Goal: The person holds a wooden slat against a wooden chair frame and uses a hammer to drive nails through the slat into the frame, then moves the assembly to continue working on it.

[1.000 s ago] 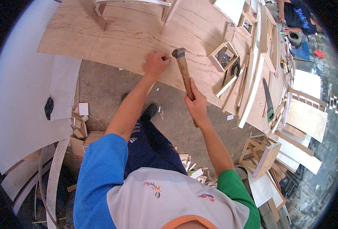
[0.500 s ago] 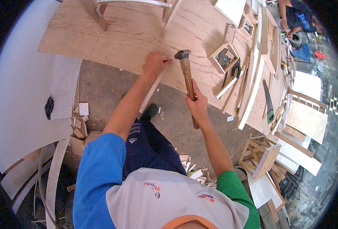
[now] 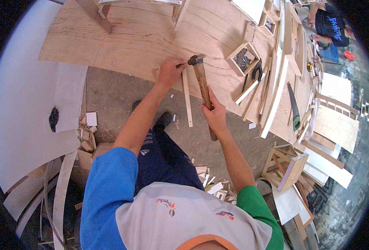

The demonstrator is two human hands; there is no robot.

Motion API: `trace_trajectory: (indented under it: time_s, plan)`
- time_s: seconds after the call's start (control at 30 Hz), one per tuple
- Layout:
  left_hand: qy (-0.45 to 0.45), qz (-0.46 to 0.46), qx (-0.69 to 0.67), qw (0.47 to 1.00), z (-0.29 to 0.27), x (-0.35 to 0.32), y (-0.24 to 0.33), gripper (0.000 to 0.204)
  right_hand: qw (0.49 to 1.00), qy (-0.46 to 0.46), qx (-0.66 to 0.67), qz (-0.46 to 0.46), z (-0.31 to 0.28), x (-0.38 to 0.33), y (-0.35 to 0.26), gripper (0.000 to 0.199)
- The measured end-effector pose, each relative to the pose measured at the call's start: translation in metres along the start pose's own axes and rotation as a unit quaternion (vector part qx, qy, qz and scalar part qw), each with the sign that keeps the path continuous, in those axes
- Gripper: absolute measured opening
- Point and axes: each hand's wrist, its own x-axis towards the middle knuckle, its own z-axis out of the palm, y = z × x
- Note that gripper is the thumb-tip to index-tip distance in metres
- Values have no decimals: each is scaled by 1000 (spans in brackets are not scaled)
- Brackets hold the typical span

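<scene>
Hammer (image 3: 202,79) crosses tabletop edge (image 3: 230,105), seemingly clear

I record my hammer (image 3: 202,81) as brown-handled with a dark grey head. The wood strip (image 3: 187,96) is pale cream; the table (image 3: 130,46), light tan with wavy brown grain. My shirt (image 3: 180,221) is pale grey, its collar (image 3: 207,237) orange, left sleeve (image 3: 109,179) blue, right sleeve (image 3: 253,204) green.

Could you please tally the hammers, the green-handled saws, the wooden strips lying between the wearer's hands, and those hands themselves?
Hammer: 1
Green-handled saw: 1
Wooden strip: 1
Left hand and right hand: 2
Total: 5
</scene>
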Motion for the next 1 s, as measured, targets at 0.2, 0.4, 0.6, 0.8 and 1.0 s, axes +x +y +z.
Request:
trace_trajectory:
  time_s: [0.2,0.4,0.6,0.8,1.0]
  plan:
    - [-12,-49,4,999,-2,-2,3,20,1000,-5,-12,-8,3,-3,-2,70]
    - [-4,-36,-11,999,-3,-2,0,21,998,12,-11,-53,7,-3,-4,68]
    - [-49,-110,36,992,-12,2,15,26,995,-20,-87,-32,4,-2,-18,69]
    - [-10,-143,-83,986,-6,-1,12,49,991,-5,-105,-87,6,-1,-11,68]
    - [-27,-135,-33,990,-4,-1,8,50,990,12,-101,-94,8,-4,-6,68]
